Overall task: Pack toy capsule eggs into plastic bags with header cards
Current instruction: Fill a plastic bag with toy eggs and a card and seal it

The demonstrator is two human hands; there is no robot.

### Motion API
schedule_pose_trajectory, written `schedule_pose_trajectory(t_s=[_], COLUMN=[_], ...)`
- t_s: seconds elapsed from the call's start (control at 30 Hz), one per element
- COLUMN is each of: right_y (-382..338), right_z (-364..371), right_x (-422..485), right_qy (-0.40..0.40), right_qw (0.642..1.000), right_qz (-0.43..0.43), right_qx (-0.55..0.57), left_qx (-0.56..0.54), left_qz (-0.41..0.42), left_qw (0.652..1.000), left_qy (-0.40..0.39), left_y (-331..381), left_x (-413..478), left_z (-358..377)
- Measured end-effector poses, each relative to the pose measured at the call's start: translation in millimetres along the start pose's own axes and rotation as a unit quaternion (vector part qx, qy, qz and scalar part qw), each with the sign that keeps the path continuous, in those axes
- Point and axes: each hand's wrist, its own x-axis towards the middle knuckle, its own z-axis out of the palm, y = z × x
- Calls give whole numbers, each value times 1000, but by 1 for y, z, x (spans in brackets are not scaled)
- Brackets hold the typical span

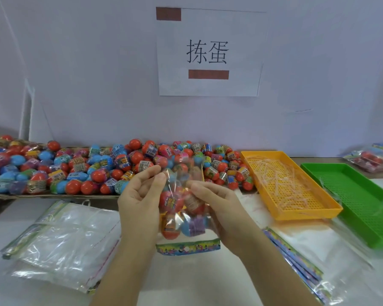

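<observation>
My left hand [139, 195] and right hand [217, 202] each pinch the top edge of the plastic bag [181, 217] above the worktop [186, 281], and I judge the film thin and slippery, with light, hard eggs [171, 203] inside it.

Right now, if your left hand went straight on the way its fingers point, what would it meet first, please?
The left hand pinches the clear bag; going on, it would probably meet the pile of capsule eggs behind it first, though depth is unclear.
</observation>
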Motion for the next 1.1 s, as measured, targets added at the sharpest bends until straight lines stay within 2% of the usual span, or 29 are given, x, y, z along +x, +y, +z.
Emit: schedule_pose_trajectory(t_s=[0.1, 0.23, 0.4, 0.8, 0.97, 1.1], right_y=[6, 5, 2, -3, -4, -6], right_z=[-1, -7, -7, -7, -9, -14], right_x=[4, 3, 0, -4, -4, -4], right_qy=[45, 89, 104, 173, 181, 168], right_qw=[998, 993, 993, 974, 975, 979], right_qz=[-21, -32, -47, -142, -130, -115], right_qx=[51, 68, 40, 13, 25, 31], left_qx=[-20, -47, -69, -103, -117, -77], left_qz=[-42, -114, -97, -125, -134, -132], left_qw=[999, 989, 991, 983, 981, 984], left_qy=[-15, -80, -55, -84, -77, -86], left_y=[0, -3, -6, 0, 2, 7], left_x=[0, -3, -2, -1, -2, -1], left_z=[0, 3, 3, 2, 3, 0])
